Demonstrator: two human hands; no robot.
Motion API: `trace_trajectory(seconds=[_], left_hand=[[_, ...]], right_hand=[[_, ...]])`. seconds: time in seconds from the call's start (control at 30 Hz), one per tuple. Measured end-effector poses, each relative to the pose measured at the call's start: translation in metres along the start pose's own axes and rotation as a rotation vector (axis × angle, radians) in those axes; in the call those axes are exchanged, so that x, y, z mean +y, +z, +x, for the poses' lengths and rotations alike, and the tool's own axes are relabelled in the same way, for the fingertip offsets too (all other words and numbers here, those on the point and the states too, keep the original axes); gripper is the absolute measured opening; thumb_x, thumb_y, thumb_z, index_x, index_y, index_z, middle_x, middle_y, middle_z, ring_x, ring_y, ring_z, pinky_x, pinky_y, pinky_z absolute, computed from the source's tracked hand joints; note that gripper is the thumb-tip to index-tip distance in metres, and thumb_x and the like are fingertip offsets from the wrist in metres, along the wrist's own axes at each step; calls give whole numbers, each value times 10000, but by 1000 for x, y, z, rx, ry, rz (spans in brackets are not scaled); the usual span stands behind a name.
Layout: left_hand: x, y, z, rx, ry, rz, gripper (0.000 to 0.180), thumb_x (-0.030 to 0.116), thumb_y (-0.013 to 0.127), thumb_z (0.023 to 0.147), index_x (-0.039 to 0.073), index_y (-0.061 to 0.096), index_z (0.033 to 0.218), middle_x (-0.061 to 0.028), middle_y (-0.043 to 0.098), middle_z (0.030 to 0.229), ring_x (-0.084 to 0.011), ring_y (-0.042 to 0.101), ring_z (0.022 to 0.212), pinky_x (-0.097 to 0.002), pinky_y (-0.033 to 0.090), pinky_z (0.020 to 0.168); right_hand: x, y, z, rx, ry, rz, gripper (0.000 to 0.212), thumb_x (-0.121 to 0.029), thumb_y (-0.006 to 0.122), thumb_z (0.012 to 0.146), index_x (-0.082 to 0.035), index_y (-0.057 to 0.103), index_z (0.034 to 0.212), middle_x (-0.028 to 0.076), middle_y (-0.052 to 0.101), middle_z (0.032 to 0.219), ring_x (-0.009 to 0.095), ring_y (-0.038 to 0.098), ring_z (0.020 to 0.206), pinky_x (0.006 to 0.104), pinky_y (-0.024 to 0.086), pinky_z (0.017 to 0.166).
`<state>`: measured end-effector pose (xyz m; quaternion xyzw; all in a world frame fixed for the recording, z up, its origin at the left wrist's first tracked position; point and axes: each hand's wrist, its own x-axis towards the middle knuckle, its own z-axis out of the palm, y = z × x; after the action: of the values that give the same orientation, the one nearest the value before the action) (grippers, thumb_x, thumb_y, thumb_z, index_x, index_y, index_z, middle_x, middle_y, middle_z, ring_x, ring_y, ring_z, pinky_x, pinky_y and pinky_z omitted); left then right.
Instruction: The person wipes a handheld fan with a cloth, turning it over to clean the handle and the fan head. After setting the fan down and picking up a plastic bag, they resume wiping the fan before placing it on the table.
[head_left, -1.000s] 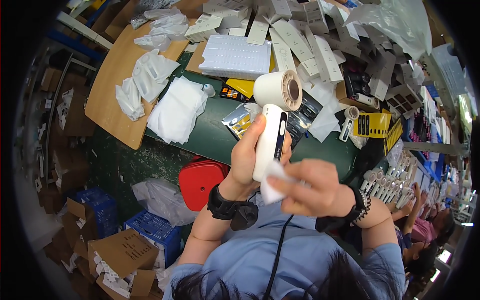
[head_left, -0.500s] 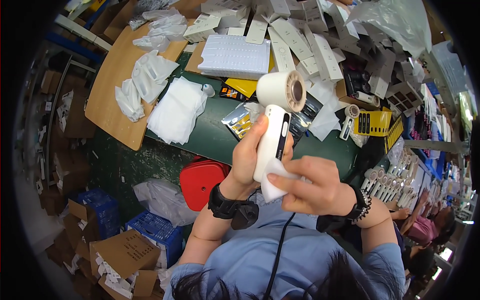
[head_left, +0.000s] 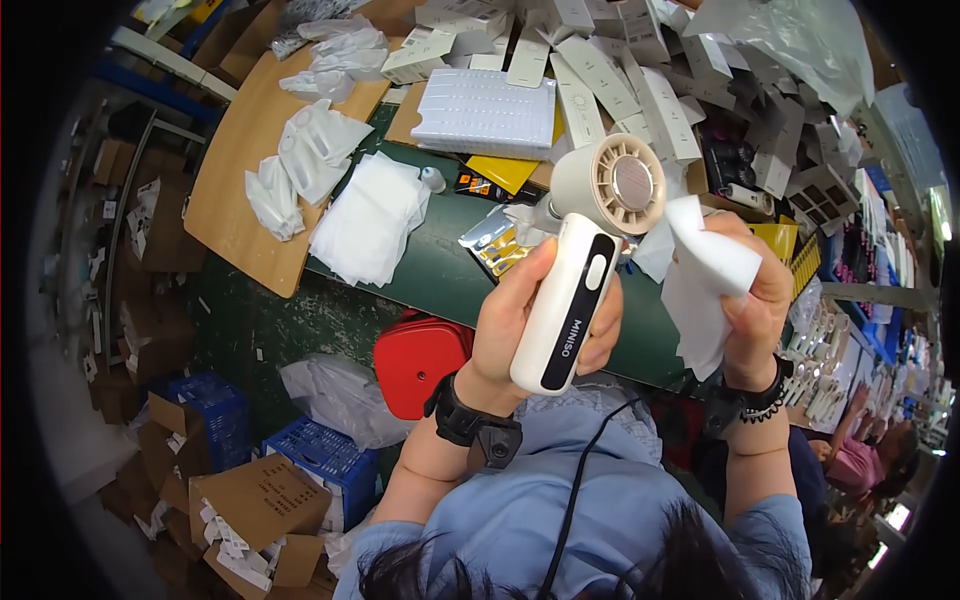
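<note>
A cream handheld fan (head_left: 566, 310) with a black strip along its handle stands tilted in front of me, its round grilled head up and to the right. My left hand (head_left: 505, 335) wraps round the handle, thumb on the near side and fingers on the other. A soft white sheet (head_left: 692, 300), folded over at its top, is pinched in my right hand (head_left: 757, 310), to the right of the fan and apart from it. Behind the fan on the green table (head_left: 445, 225) lie a packet with yellow parts (head_left: 495, 240) and some white wrapping.
White sheets (head_left: 370, 220) lie stacked at left, beside a wooden board (head_left: 230, 210) with bagged white items (head_left: 318, 150). White plastic trays (head_left: 485, 110) and heaped white boxes (head_left: 640, 90) fill the back. A red stool (head_left: 420, 370), blue crates (head_left: 315, 455) and cartons (head_left: 265, 500) stand lower left.
My right hand has moved the white sheet off the handle's lower end and away to the right. My left hand has turned the fan so its grille and black strip face me more.
</note>
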<state>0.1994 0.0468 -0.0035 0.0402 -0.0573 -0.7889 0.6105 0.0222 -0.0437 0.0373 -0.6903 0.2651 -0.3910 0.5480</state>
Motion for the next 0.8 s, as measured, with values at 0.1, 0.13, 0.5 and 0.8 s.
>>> trace_trajectory(seconds=[0.1, 0.13, 0.5, 0.8], left_hand=[[3, 6, -1, 0, -1, 4, 466, 404, 199, 964, 22, 440, 1080, -105, 464, 708, -175, 458, 517, -269, 387, 445], [3, 6, -1, -1, -3, 2, 466, 402, 196, 965, 22, 439, 1082, -105, 463, 705, -175, 456, 513, -270, 387, 444], [2, 5, -4, 1, 44, 38, 460, 394, 195, 964, 17, 435, 1075, -111, 460, 687, -178, 459, 501, -267, 388, 433], [5, 12, -9, 168, 75, 199, 402, 389, 269, 946, 40, 433, 1062, -124, 473, 682, -180, 464, 492, -267, 391, 424]], right_hand=[[0, 3, -1, -44, 18, 13, 469, -326, 538, 782, 74, 574, 1023, 159, 579, 1005, 195, 540, 884, 303, 425, 779], [0, 3, -2, -65, 11, 9, 468, -325, 541, 782, 71, 573, 1030, 160, 579, 1008, 197, 541, 883, 304, 425, 778], [-2, 10, 7, -230, -129, -51, 416, -287, 560, 784, 47, 604, 1029, 172, 595, 967, 221, 567, 830, 293, 446, 725], [-10, 15, 8, -300, -312, -345, 325, -219, 529, 779, 4, 601, 1005, 179, 599, 951, 241, 572, 827, 308, 442, 712]])
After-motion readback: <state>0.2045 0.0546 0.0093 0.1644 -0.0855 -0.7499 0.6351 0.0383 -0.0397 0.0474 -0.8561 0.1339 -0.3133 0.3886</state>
